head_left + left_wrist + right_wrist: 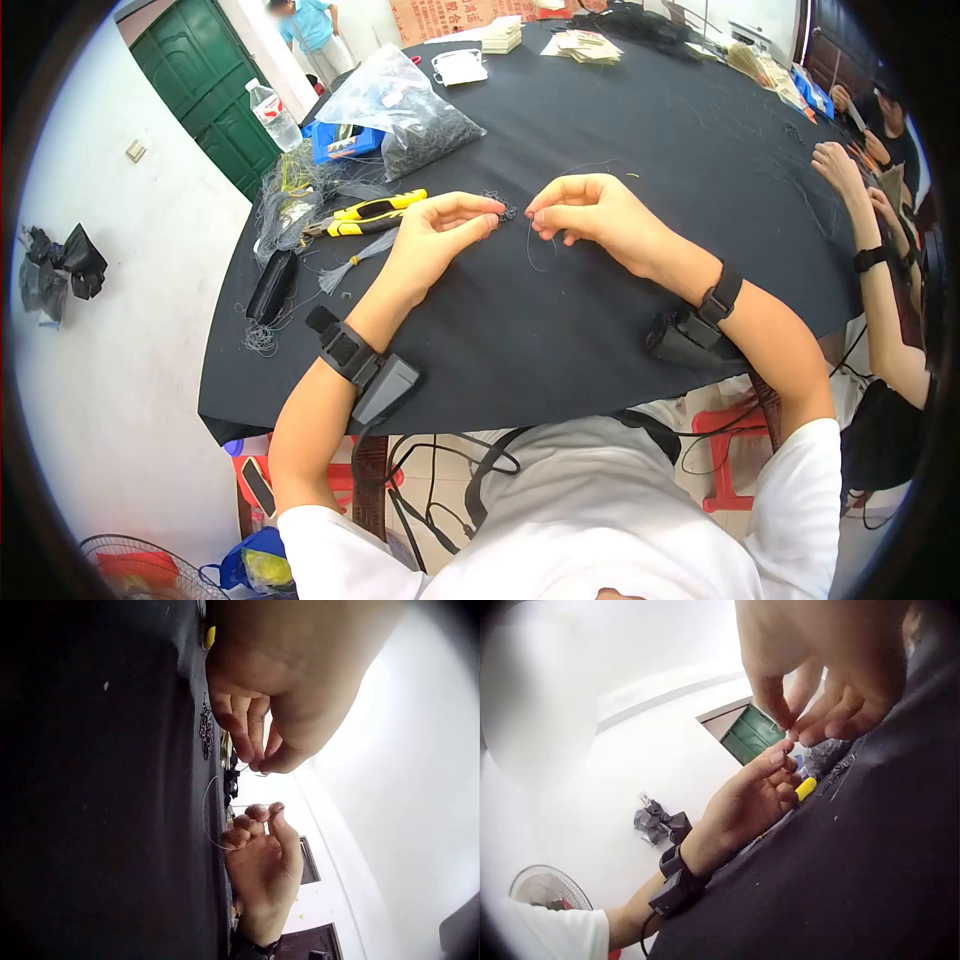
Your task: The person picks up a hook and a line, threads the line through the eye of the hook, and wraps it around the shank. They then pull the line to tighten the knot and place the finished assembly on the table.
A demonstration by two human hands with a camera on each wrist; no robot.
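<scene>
Over the black-covered table, my left hand [435, 235] pinches a tiny thin piece between thumb and fingertips. In the left wrist view a bit of it sticks out like a small bent wire; its kind cannot be told. Facing it, my right hand [605, 220] pinches a thin line [531, 250] that hangs in a loop below the fingers. The line's curve [205, 814] shows against the cloth in the left wrist view. Just beyond the left fingertips lies a small heap of dark, thin pieces [507, 210] on the cloth.
Yellow-and-black pliers [375, 212] lie left of my left hand, near a tied line bundle [350, 264] and a black cylinder [272, 287]. Behind stand a plastic bag of dark pieces [430, 130], a blue box [345, 143] and a bottle [273, 118]. Another person's arm [880, 290] is at right.
</scene>
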